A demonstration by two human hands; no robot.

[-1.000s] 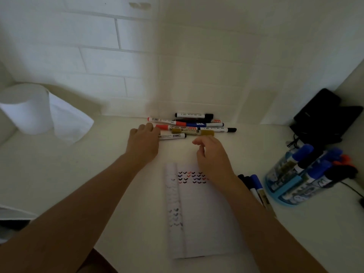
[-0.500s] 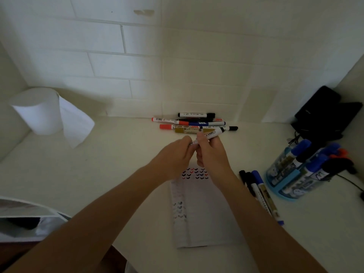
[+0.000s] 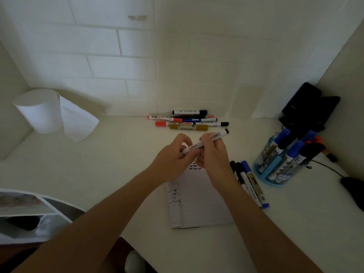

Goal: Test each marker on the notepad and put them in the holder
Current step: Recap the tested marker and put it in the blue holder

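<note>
Both hands hold one white marker point(image 3: 217, 135) with a dark end, slanted above the notepad's top. My right hand point(image 3: 213, 152) grips its barrel in the middle. My left hand point(image 3: 173, 154) pinches its lower left end, which looks like a white cap. The notepad point(image 3: 199, 196) lies flat below them, with small check marks near its top and along its left margin. Several markers point(image 3: 187, 121) lie in a row by the wall. The blue holder point(image 3: 279, 168) at the right stands with several markers in it.
Three markers point(image 3: 249, 182) lie between the notepad and the holder. A paper towel roll point(image 3: 41, 111) stands at the far left. Black pouches point(image 3: 307, 109) and a cable sit in the right corner. A white box edge point(image 3: 29, 211) shows at the lower left.
My left hand picked a marker from the row and brought it over the notepad. My right hand took hold of its barrel, and both hands now hold it.
</note>
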